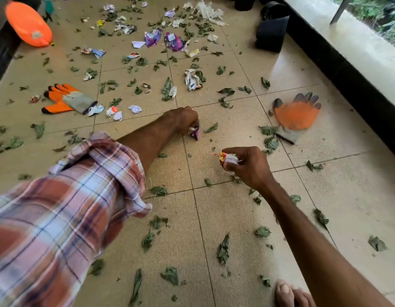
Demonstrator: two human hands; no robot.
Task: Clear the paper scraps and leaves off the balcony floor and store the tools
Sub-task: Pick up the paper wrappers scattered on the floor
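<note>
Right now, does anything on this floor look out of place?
Yes. Two orange gloves lie unworn, far apart: left-side glove, ledge-side glove, while the left hand and right hand grab scraps bare. A black pot looks tipped by the ledge.

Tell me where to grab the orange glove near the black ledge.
Probably pinch its grey cuff, coming from the near side: the orange glove lies flat, fingers pointing away, and the cuff is the end closest to the right hand.

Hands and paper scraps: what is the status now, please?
Left hand grips purple scrap on floor. Right hand holds crumpled paper. Leaves, other scraps lie everywhere; two gloves unworn.
</note>
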